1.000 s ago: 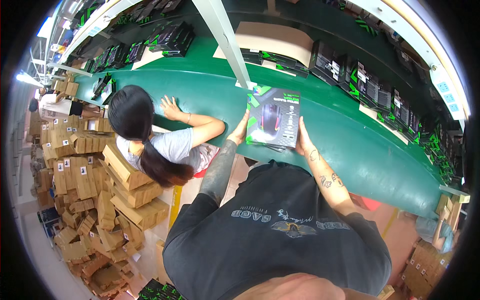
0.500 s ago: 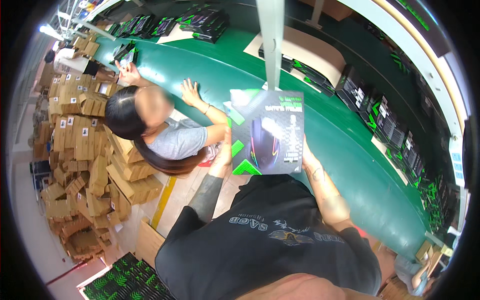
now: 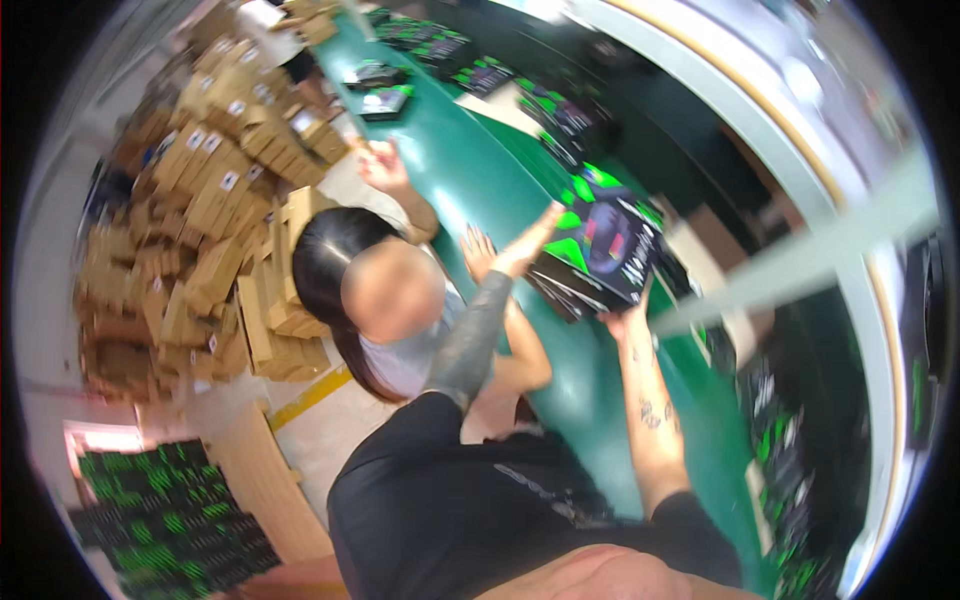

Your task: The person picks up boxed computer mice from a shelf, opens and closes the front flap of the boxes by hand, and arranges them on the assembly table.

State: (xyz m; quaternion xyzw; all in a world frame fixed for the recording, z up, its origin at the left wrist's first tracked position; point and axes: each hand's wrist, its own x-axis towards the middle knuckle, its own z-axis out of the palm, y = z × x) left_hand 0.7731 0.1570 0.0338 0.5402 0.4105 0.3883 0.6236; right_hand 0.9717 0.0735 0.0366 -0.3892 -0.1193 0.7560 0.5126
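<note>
Between my two hands is a black-and-green computer mouse box (image 3: 610,240), held out over the green bench and tilted, with a picture of a mouse on its face. Pale lines run along its near side; I cannot tell whether it is one box or several stacked. My left hand (image 3: 534,242) presses the left side, fingers stretched along it. My right hand (image 3: 627,318) grips the near right corner from below, its fingers partly hidden under the box.
A co-worker (image 3: 400,290) sits close at my left, one hand raised, the other at the bench (image 3: 590,400). Similar boxes (image 3: 430,45) line the far side. A pale metal post (image 3: 800,250) slants at right. Cardboard cartons (image 3: 215,180) pile up at left; black-and-green boxes (image 3: 170,510) are stacked lower left.
The mouse box has moved away from my chest, farther out over the bench, and tilted from facing me. My arms have stretched out and my view has turned.
</note>
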